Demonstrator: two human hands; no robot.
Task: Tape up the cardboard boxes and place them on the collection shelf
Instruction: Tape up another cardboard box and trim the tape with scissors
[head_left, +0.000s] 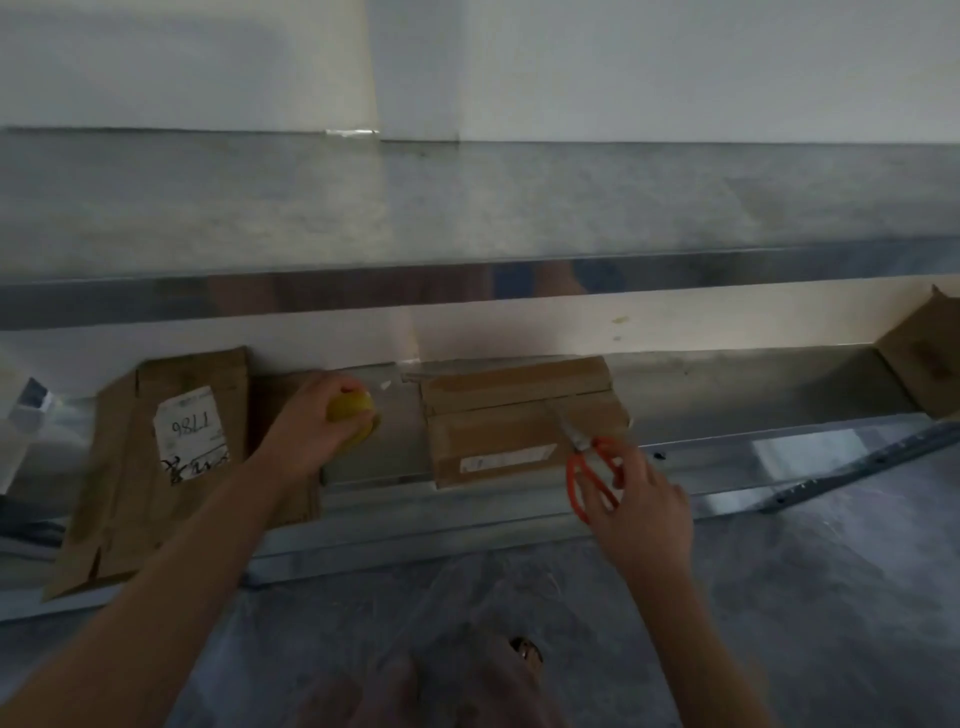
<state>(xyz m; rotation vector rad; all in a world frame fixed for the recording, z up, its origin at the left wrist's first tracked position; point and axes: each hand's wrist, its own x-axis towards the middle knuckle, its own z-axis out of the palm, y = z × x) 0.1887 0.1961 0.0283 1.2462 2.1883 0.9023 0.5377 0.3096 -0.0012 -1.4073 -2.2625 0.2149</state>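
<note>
Two hands were at the shelf: left hand gripped a yellow tape roll; right hand held orange scissors, blades over the cardboard box.

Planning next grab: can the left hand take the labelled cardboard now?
Probably not yet: the labelled cardboard lies uncovered beside it, but the left hand grips the yellow tape roll.

**Brown Card, Yellow Tape, Orange Handles**

Plain brown is seen on the middle box and the left box. On the latter, a white label is marked with black handwriting. The tape is coloured yellow. The scissors are handled in orange. The shelf is finished in grey, the wall in white.
</note>
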